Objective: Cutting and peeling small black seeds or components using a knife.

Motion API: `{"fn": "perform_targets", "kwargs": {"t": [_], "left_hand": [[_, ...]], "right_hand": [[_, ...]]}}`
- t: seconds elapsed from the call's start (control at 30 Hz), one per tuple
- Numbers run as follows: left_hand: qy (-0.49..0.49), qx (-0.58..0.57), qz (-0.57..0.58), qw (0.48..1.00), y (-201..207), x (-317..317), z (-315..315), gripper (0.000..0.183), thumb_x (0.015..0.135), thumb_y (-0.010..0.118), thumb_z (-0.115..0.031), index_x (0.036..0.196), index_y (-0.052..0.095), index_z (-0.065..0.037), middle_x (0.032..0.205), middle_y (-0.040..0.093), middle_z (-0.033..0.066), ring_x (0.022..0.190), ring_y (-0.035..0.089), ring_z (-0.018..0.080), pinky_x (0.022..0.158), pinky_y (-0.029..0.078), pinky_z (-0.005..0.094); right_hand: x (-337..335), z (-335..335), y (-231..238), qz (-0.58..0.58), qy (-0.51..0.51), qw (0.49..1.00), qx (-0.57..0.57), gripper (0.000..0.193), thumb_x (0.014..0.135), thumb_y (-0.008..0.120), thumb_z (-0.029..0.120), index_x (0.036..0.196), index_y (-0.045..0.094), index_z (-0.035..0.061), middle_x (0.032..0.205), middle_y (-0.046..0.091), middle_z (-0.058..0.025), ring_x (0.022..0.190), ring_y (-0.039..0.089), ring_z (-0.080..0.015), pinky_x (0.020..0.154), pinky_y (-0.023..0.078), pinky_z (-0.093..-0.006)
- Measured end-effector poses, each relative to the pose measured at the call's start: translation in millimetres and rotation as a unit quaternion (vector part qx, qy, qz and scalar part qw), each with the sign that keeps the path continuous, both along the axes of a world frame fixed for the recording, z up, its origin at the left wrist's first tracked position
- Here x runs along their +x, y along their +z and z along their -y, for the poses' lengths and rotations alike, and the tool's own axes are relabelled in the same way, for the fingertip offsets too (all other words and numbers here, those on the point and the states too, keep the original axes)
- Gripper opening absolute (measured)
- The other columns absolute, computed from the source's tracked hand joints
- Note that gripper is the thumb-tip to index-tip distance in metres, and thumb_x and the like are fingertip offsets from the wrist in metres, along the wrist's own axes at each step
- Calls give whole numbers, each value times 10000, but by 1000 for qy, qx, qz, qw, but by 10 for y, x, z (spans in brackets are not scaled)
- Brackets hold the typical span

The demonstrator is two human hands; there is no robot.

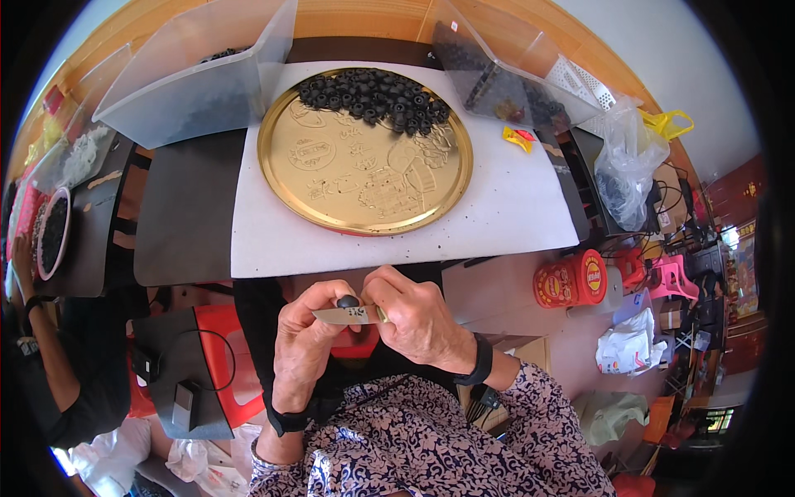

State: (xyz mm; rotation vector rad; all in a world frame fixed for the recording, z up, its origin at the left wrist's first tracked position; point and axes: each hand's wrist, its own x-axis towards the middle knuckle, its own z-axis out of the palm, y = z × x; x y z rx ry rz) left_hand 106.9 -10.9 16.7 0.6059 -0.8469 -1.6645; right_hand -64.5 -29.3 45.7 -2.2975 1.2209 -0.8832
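Observation:
My left hand (303, 344) pinches a small, round black piece (348, 301) between thumb and fingers, just beyond the table's front edge. In my right hand (421, 323) is a small knife (339, 316), its blade pointing left and lying against or right beside the piece. Dark specks cling to the blade, and the fingers mostly cover the handle. Ahead of both hands lies a round gold tray (331, 211) with embossed patterns. Many similar black pieces (377, 98), some showing a hole, are heaped along its far side.
Clear plastic bins (195, 99) holding black pieces stand at the back left and right. A white sheet (522, 215) with dark specks covers the dark table (186, 215). At right are a yellow-and-red wrapper (519, 139) and a red bucket (571, 280). A co-worker's arm (50, 344) shows far left.

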Motion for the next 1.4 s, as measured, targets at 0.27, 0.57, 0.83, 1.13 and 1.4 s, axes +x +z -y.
{"fn": "perform_targets", "kwargs": {"t": [0.27,0.57,0.83,1.13,1.4], "left_hand": [[-30,5,7,1000,15,26,11,329,884,680,-231,1059,612,40,882,625,43,797,586,108,747,467,240],[-163,-5,94,982,341,60,-188,159,841,582,-20,978,629,47,817,623,79,750,555,119,716,446,246],[-118,30,-146,982,97,37,-108,174,912,612,-150,982,603,9,792,571,68,786,534,195,737,429,316],[-93,26,-81,992,62,105,-150,247,907,650,-166,1066,607,17,868,611,57,815,580,139,773,471,271],[-3,-9,120,993,306,7,-202,163,892,599,8,1051,632,-5,860,605,10,791,558,86,718,453,216]], "right_hand": [[-12,32,-69,-8,26,999,-38,139,741,614,-9,807,493,3,783,523,-126,533,583,-313,456,488,-374],[-37,114,-133,-26,-24,999,-9,92,779,584,-2,822,503,6,765,574,-162,626,613,-358,525,499,-382],[23,-94,78,254,11,935,248,87,927,537,31,980,580,-24,779,614,-42,655,580,-64,582,484,-246],[98,-216,28,376,74,864,327,299,925,664,244,1068,550,8,820,565,-4,730,547,-61,647,471,-204],[104,-244,70,378,22,871,312,317,922,667,285,1059,566,18,860,542,12,751,466,-42,663,424,-203]]}}
